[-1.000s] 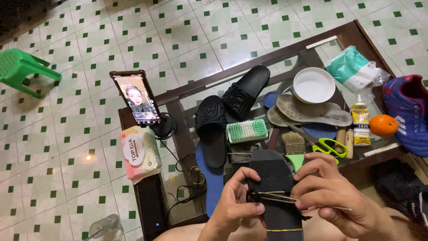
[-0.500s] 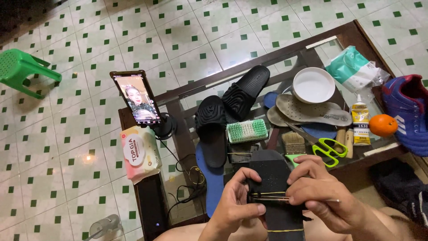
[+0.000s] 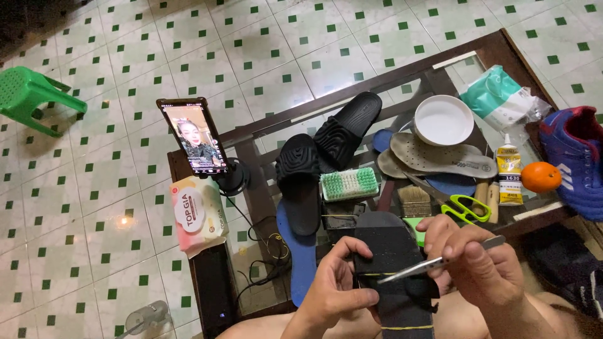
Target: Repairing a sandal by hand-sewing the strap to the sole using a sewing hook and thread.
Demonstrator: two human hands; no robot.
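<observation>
Low in the frame, the left hand [image 3: 336, 290] pinches the edge of a black insole [image 3: 392, 263]. The right hand [image 3: 480, 267], fingers closed, grips metal tweezers [image 3: 433, 263] laid across it, below the green scrub brush [image 3: 341, 184].

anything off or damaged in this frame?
Nothing spilled or broken. The glass table is cluttered: two black slides, loose insoles, an orange. Left hand steadies a black sole; right hand holds a metal tool.

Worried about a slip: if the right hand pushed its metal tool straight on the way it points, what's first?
Probably the left hand: the right hand aims the metal tool left across the black sole toward its thumb.
</observation>
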